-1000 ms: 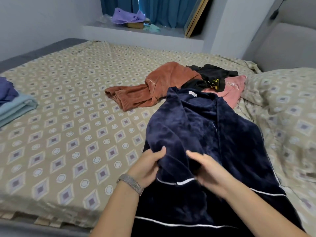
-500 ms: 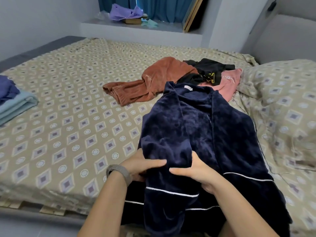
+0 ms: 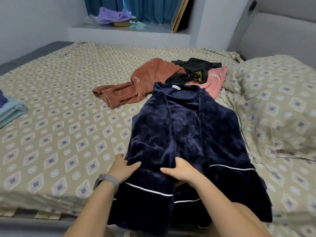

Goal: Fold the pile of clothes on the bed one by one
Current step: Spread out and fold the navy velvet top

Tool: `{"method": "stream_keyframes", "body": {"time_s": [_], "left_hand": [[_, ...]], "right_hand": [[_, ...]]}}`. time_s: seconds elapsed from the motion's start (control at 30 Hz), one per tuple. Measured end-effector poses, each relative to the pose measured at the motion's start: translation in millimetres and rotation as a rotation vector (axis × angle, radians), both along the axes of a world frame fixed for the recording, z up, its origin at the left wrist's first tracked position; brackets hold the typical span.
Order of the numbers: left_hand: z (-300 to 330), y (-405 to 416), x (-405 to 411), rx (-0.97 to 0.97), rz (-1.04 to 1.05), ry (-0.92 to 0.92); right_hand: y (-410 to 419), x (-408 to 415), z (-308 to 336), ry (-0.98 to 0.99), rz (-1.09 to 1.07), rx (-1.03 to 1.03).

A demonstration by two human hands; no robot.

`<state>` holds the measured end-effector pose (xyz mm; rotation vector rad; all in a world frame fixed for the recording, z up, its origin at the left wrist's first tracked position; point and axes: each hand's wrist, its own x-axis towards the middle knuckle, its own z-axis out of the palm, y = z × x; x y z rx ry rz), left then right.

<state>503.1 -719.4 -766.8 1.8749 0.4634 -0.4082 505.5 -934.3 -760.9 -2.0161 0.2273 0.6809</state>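
Observation:
A dark navy plush robe [image 3: 186, 134] with white piping lies lengthwise on the bed, its collar toward the far side and its hem hanging over the near edge. My left hand [image 3: 123, 168] grips the robe's left front panel near the piping. My right hand [image 3: 181, 170] holds the same panel from its inner edge, thumb on top and fingers tucked under the fabric. Behind the robe lies the unfolded pile: a rust-brown garment [image 3: 136, 86], a black garment with a yellow print [image 3: 196, 69] and a pink one [image 3: 215, 79].
The bed [image 3: 59, 117] has a beige diamond-pattern sheet. A stack of folded blue clothes [image 3: 10, 110] sits at the left edge. A matching pillow [image 3: 277, 100] lies on the right. A ledge [image 3: 123, 28] with purple cloth runs behind the bed.
Both hands have pulled the robe's left panel down toward the near edge and flattened it. The robe now lies straighter and smoother on the bed.

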Motion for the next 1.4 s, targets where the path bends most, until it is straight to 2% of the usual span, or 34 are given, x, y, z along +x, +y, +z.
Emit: {"method": "stream_keyframes", "body": {"time_s": [0.1, 0.17, 0.2, 0.33, 0.4, 0.47, 0.53, 0.73, 0.87, 1.03, 1.1, 1.23, 1.4], "left_hand": [[1.7, -3.8, -10.3, 0.098, -0.089, -0.070], [2.3, -9.3, -12.8, 0.162, -0.115, -0.120], [1.8, -12.0, -12.5, 0.136, -0.105, -0.129], [10.2, -17.6, -0.4, -0.311, 0.070, 0.034], [11.3, -15.9, 16.0, -0.513, 0.146, 0.103], [10.3, -12.5, 33.8, -0.631, 0.169, 0.107], [7.4, -12.8, 50.9, -0.632, 0.188, 0.114], [-5.0, -22.6, 88.1, -0.479, 0.300, 0.065], [0.3, -24.5, 105.3, -0.473, 0.256, -0.099], [16.5, -17.8, 118.4, -0.597, 0.233, -0.300], [11.7, -13.0, 121.6, -0.628, 0.273, -0.229], [2.0, -10.3, 120.3, -0.711, 0.290, 0.046], [10.6, -11.4, 135.9, -0.767, 0.213, -0.004]], "right_hand": [[-2.8, -2.7, -1.3, -0.100, -0.020, -0.027], [-7.5, -1.8, -4.8, -0.070, -0.007, -0.015], [-10.9, -0.8, -4.2, -0.028, -0.018, 0.039], [-24.3, 9.6, -2.9, 0.033, -0.138, 0.299], [-27.2, 17.9, -7.3, 0.023, -0.200, 0.356], [-26.2, 28.1, -15.2, 0.021, -0.202, 0.391], [-24.8, 40.1, -22.6, 0.005, -0.205, 0.397], [-13.7, 83.4, -27.1, -0.024, -0.192, 0.410], [-7.0, 108.6, -28.4, -0.158, -0.196, 0.322], [-12.6, 130.1, -25.1, -0.289, -0.201, 0.409], [-11.4, 134.6, -32.1, -0.260, -0.196, 0.427], [-10.3, 142.4, -38.1, -0.147, -0.194, 0.453], [-7.4, 167.6, -27.8, -0.073, -0.265, 0.533]]}}
